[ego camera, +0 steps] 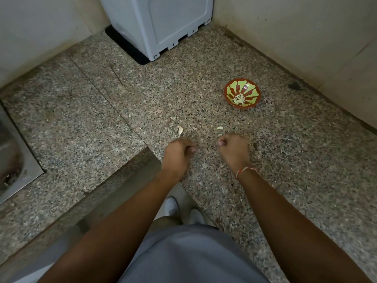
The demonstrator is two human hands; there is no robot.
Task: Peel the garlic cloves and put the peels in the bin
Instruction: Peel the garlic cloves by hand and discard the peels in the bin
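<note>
- Two hands hover low over the bench at the centre of the frame: the left hand (179, 149) and the right hand (234, 146), both with fingers curled in toward the palm.
- Whether either hand pinches a peel I cannot tell; the fingertips face down and away from the camera.
- Two pale scraps lie on the stone just above the hands: a curled garlic peel (180, 131) above the left hand, and a smaller peel (219, 128) above the right hand.
- Peeled cloves sit in the red-and-green bowl (242, 94), in the right-centre of the frame, well apart from the hands.
- No bin shows plainly in this view.
- Judged step: gathering the loose peels. It is best done by sweeping the scraps together with flat fingers, then pinching the heap, since thin skins cling to stone and drift easily.
- Small flecks may hide against the speckles, so a slow pass of the hand would help.
- Surface: the speckled granite bench (102, 123) turns a corner, with a steel sink (12, 152) at the left edge.
- A white appliance (159, 23) stands on a dark mat at upper centre, against plain cream walls.
</note>
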